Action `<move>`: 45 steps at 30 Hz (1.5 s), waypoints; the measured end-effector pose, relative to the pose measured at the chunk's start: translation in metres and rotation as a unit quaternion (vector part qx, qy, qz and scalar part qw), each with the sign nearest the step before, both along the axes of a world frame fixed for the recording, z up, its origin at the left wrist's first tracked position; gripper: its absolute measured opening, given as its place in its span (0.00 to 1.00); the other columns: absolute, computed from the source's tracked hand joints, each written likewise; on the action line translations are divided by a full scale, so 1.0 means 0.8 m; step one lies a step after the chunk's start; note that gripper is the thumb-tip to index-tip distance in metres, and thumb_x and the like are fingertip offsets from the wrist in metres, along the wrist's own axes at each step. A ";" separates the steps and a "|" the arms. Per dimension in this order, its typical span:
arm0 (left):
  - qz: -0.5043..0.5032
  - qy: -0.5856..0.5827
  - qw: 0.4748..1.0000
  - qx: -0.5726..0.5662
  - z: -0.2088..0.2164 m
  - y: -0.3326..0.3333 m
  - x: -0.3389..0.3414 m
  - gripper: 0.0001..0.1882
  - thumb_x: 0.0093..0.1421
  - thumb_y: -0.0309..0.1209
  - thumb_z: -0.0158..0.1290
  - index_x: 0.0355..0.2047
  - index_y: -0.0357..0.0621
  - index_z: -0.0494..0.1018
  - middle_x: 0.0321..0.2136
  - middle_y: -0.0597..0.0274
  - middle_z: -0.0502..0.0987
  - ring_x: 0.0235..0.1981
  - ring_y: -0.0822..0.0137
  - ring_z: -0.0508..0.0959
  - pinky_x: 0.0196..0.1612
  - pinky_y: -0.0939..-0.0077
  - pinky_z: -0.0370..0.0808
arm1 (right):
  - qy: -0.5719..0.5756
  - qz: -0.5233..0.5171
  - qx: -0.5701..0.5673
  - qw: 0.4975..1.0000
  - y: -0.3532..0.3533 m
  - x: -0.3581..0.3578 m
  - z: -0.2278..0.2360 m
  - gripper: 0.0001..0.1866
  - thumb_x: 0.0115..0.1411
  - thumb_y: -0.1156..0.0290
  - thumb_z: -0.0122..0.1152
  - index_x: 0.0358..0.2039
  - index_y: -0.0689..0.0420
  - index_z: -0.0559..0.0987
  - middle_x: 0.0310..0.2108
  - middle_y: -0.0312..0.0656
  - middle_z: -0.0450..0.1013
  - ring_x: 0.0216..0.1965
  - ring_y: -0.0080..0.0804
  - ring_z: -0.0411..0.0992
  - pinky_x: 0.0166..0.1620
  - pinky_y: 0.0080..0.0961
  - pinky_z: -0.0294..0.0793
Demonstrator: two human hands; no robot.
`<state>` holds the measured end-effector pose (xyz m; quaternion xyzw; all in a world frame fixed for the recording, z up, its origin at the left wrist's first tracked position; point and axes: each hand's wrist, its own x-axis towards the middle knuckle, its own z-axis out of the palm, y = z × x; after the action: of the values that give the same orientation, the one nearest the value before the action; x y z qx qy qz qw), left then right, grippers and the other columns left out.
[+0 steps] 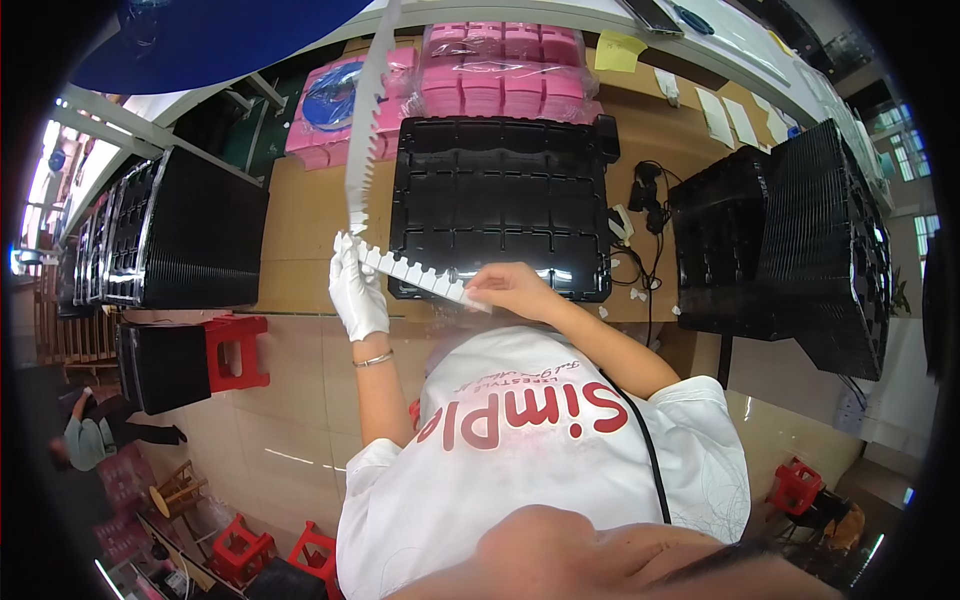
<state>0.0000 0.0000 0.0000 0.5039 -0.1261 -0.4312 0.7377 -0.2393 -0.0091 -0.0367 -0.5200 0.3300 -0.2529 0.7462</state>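
A long white strip (361, 150) with a toothed edge rises from my left hand (356, 290) toward the upper edge of the view. My left hand wears a white glove, and its fingers are closed on the strip where it bends. From that bend a shorter length with a row of notches slants down to my right hand (512, 290). Bare fingers of my right hand pinch this lower end. Both hands are at the near edge of a black moulded plastic tray (500, 195), which lies flat on the brown worktable (315, 235).
Pink foam-like blocks (500, 88) in clear wrap lie behind the tray, beside a blue roll (335, 97). Stacks of black trays stand left (205, 235) and right (780, 235). Black cables (650, 215) lie right of the tray. A red stool (237, 352) stands at lower left.
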 end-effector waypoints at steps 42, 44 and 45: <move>-0.040 -0.009 0.995 0.088 -0.046 0.020 0.006 0.11 0.64 0.39 0.53 0.39 0.44 0.74 0.20 0.75 0.68 0.20 0.84 0.62 0.23 0.89 0.58 | 0.448 -0.084 -0.465 0.759 -0.334 0.130 -0.027 0.13 0.46 0.62 0.65 0.24 0.61 0.82 0.26 0.53 0.77 0.31 0.50 0.77 0.37 0.42 0.76; -0.043 -0.011 0.995 0.093 -0.042 0.019 0.006 0.11 0.64 0.38 0.53 0.39 0.44 0.74 0.20 0.75 0.68 0.20 0.84 0.63 0.23 0.90 0.58 | 0.463 -0.116 -0.441 0.760 -0.331 0.136 -0.026 0.07 0.42 0.66 0.67 0.24 0.53 0.84 0.26 0.47 0.78 0.31 0.46 0.77 0.38 0.40 0.76; -0.044 -0.013 0.994 0.098 -0.040 0.020 0.006 0.11 0.64 0.38 0.53 0.39 0.44 0.74 0.20 0.76 0.68 0.20 0.84 0.63 0.23 0.90 0.58 | 0.457 -0.108 -0.431 0.771 -0.328 0.136 -0.022 0.08 0.42 0.66 0.67 0.24 0.53 0.84 0.26 0.47 0.78 0.31 0.46 0.77 0.38 0.39 0.76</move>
<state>0.0050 0.0158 -0.0319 0.5732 -0.1152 -0.4670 0.6634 -0.1308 -0.2712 -0.0547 -0.8021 0.5423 -0.1801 0.1734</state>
